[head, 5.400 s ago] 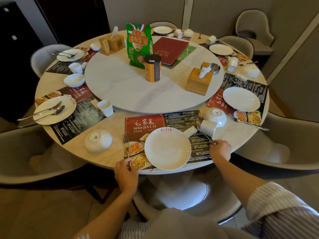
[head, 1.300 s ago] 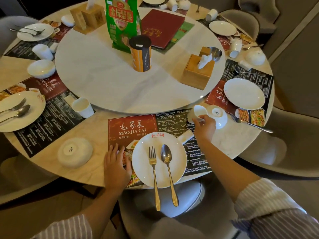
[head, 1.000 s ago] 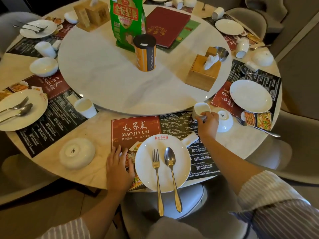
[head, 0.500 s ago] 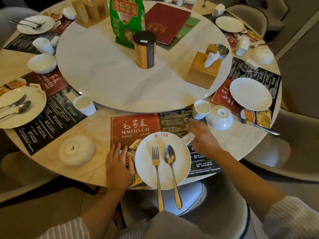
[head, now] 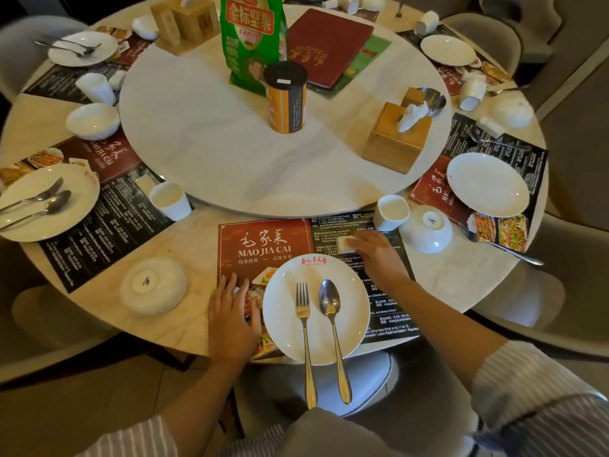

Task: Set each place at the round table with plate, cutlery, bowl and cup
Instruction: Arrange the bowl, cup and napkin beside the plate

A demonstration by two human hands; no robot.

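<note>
Our right hand [head: 379,258] has slid up, fingers now pinching the small white packet [head: 346,243]; our left hand [head: 230,319] lies flat, fingers spread, beside the round white plate [head: 286,311].

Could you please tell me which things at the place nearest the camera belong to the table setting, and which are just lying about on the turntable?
Setting:
plate
fork
spoon
cup
overturned bowl
small white packet, held by the right hand
placemat, under the left hand

Lying about:
green bag
orange canister
red menu
wooden tissue box
</note>
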